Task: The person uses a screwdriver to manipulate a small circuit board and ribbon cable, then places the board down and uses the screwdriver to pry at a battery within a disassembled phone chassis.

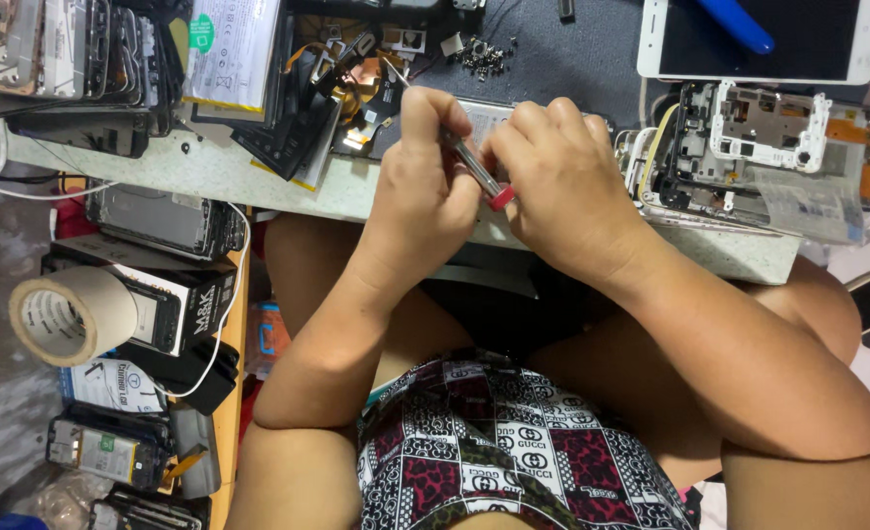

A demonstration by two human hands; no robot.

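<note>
Both the left hand (425, 186) and the right hand (562, 182) are closed on a slim screwdriver (474, 167); just beyond the right hand lies an opened phone (768, 137) on the worktop (209, 172).

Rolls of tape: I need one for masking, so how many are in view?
1. A beige roll of tape lies at the left edge, on the cluttered side shelf beside a black box, well away from both hands. More may be hidden under the piled phone parts.
</note>
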